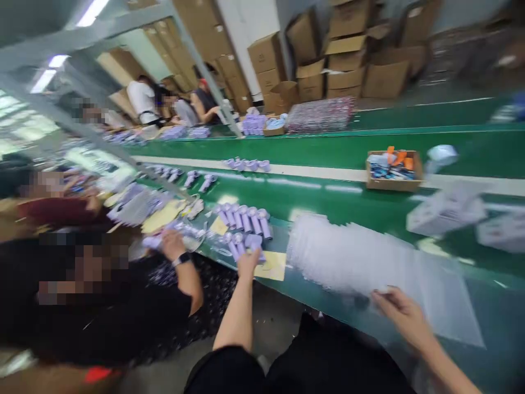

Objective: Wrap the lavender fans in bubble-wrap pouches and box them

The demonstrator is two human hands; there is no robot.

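My left hand (248,265) reaches to the bench edge, its fingers closed on a lavender handheld fan (254,242). Beside it lie two similar fans (234,246), and a row of several more lavender fans (244,216) lies just behind. A yellow sheet (271,266) is right of my left hand. Clear plastic bags (348,251) are fanned out across the bench to the right. My right hand (404,314) is over their near edge, thumb and fingers pinched together; what is between them, if anything, is too blurred to make out.
A co-worker's hand (174,246) with a wristwatch works close on the left. Beyond the bags stand a cardboard box of small parts (394,172) and white boxes (445,210). The green conveyor (315,194) carries more fans. Cartons (348,49) are stacked behind.
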